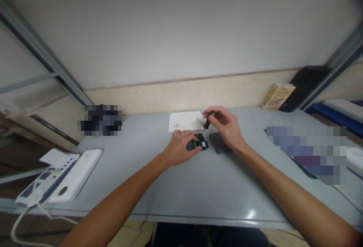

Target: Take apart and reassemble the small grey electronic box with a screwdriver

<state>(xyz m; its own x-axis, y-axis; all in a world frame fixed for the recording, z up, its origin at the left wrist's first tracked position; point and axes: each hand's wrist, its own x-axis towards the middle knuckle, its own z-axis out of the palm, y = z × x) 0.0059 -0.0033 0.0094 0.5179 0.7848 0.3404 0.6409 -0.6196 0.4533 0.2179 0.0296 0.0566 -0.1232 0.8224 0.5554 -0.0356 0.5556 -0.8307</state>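
In the head view my right hand is closed round the dark handle of a screwdriver. The screwdriver tilts, its thin shaft pointing down at a small black device with a green circuit board showing. Whether the tip touches a screw is too small to tell. My left hand grips the device from the left against the table, fingers over its far side and thumb at the near side. A dark grey flat piece lies just right of the device, partly under my right hand.
A white paper sheet with several tiny dark specks, perhaps screws, lies behind my hands. At left are a white power strip with cables and a white slab-shaped device. A yellow box stands at back right. Blurred items lie on both sides.
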